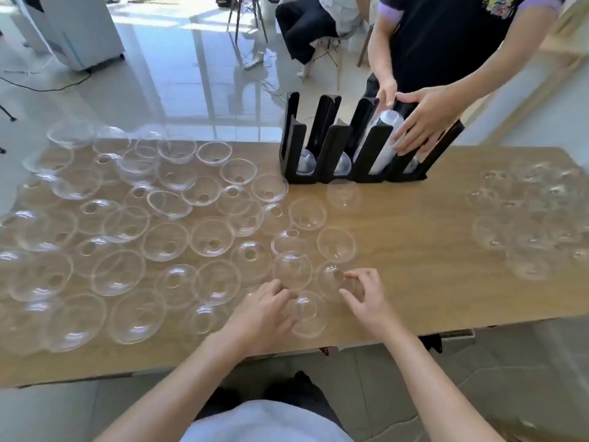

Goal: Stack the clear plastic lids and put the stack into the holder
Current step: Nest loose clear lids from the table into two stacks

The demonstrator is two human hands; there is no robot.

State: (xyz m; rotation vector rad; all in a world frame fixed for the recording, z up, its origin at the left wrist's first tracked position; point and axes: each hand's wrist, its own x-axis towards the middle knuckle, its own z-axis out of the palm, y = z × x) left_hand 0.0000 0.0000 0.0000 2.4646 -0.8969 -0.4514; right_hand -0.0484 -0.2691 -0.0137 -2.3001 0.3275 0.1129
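Many clear dome lids (210,240) lie loose on the left half of the wooden table (414,250). At the near edge, my left hand (264,309) curls around one clear lid (307,314). To its right, my right hand (366,298) has thumb and forefinger apart at the rim of another lid (331,277), which rests on the table. The black slotted holder (318,145) stands at the far edge. A tall stack of lids (381,138) leans in its third slot, and single lids sit low in the other slots.
Across the table another person stands with a hand (424,122) on the stack and holder. A second patch of loose lids (526,218) covers the table's right end. One lid (344,194) lies just in front of the holder. Bare wood lies between holder and my hands.
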